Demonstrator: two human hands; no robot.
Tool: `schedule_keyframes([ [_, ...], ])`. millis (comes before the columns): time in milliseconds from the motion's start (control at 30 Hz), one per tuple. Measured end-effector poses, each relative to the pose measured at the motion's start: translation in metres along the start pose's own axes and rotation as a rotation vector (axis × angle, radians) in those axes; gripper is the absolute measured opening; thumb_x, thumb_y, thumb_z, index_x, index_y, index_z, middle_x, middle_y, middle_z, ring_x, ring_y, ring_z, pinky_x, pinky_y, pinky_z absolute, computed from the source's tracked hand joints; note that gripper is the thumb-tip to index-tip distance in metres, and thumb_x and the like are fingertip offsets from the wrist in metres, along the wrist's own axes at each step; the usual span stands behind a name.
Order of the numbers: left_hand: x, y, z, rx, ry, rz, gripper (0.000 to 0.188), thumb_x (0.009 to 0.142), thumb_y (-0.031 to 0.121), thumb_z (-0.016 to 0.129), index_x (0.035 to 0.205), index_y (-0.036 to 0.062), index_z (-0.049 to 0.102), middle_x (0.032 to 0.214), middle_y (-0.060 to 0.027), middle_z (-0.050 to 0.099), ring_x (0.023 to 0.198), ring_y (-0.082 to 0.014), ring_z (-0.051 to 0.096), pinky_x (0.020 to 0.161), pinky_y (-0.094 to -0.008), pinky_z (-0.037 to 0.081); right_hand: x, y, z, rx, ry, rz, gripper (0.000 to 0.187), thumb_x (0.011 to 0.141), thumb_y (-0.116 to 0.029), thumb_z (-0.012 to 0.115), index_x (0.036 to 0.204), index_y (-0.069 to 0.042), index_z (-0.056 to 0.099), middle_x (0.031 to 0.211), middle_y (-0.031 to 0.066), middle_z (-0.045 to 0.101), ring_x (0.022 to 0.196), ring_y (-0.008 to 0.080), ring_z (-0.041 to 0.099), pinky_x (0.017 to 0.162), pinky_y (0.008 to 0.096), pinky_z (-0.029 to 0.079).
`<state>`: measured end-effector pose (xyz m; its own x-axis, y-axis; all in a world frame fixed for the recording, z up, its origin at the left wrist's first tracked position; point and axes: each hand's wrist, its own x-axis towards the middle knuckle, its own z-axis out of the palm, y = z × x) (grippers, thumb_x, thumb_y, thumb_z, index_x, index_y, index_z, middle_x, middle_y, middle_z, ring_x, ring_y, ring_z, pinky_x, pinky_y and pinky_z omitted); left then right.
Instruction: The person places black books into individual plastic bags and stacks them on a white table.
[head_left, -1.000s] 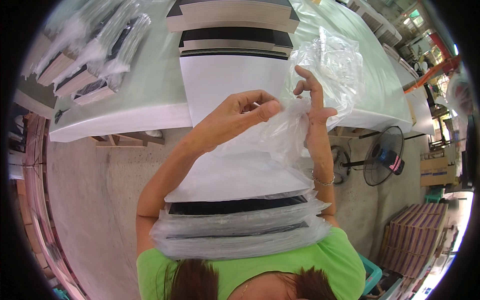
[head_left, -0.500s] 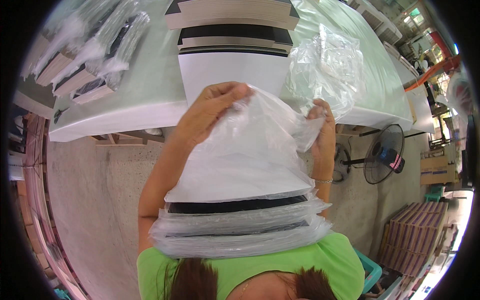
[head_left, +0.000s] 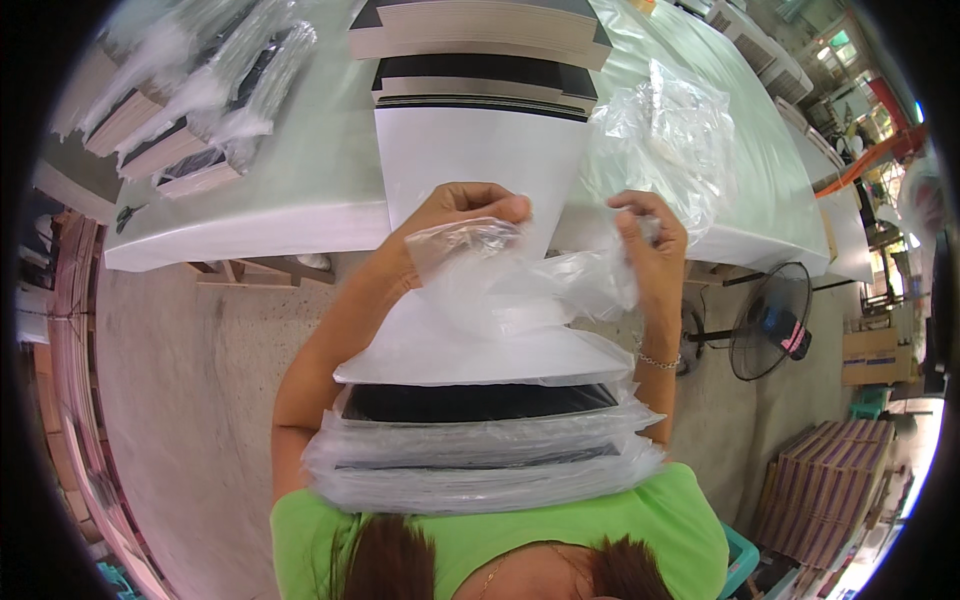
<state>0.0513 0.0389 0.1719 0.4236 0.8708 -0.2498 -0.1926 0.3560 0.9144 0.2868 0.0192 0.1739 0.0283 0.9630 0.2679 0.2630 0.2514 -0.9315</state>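
A clear plastic bag [head_left: 590, 275] stretches, bunched and creased, between my two hands. My left hand [head_left: 455, 210] pinches one part of its edge, thumb against fingers. Gathered film sits in the curled fingers of my right hand [head_left: 655, 245], which has a bracelet at the wrist. Beneath the bag, a white sheet [head_left: 450, 350] lies over a black board [head_left: 480, 402]. These top a stack of plastic-wrapped boards [head_left: 480, 480] close against my green shirt. How far the bag covers the white sheet cannot be made out.
Across the pale-covered table [head_left: 290, 225] stand stacked black-and-cream boards [head_left: 480, 30] and a white panel [head_left: 480, 150]. Loose clear bags [head_left: 670, 130] lie to their right, wrapped packs [head_left: 165, 150] and scissors [head_left: 125, 217] to the left. A floor fan [head_left: 770, 320] stands at right.
The bag has gone from spread over the white sheet to bunched between my hands. My right hand has shifted right, my left slightly right and nearer. More of the black board shows.
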Motion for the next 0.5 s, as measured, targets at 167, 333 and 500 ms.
schedule_keyframes([
  [167, -0.007, 0.000, 0.004, 0.108, -0.094, 0.075, 0.032, 0.077, 0.033, 0.073, 0.084, 0.0034, 0.066, 0.073, -0.0017, 0.061, 0.064, -0.0075, 0.057, 0.059, -0.0185, 0.044, 0.003, -0.023, 0.029, 0.002, -0.256, -0.326, 0.026, 0.070, 0.001, 0.068, 0.095, -0.004, 0.065, 0.075, 0.0026, 0.056, 0.068, 0.0119, 0.051, 0.064, 0.0242, 0.041],
  [333, -0.015, 0.000, 0.009, -0.033, -0.085, 0.100, 0.029, 0.077, 0.030, 0.073, 0.083, 0.0029, 0.065, 0.070, -0.0015, 0.059, 0.062, -0.0070, 0.053, 0.056, -0.0195, 0.042, 0.003, -0.025, 0.035, 0.003, -0.318, -0.308, 0.028, 0.067, 0.001, 0.069, 0.095, -0.004, 0.066, 0.075, 0.0061, 0.058, 0.070, 0.0164, 0.055, 0.065, 0.0268, 0.043],
  [500, -0.016, -0.001, 0.009, 0.053, -0.099, 0.154, 0.029, 0.078, 0.030, 0.072, 0.082, 0.0026, 0.064, 0.069, -0.0014, 0.057, 0.061, -0.0065, 0.050, 0.053, -0.0198, 0.039, 0.001, -0.025, 0.033, -0.021, -0.317, -0.335, 0.028, 0.067, -0.001, 0.070, 0.094, -0.005, 0.066, 0.076, 0.0068, 0.059, 0.072, 0.0170, 0.057, 0.066, 0.0276, 0.044],
])
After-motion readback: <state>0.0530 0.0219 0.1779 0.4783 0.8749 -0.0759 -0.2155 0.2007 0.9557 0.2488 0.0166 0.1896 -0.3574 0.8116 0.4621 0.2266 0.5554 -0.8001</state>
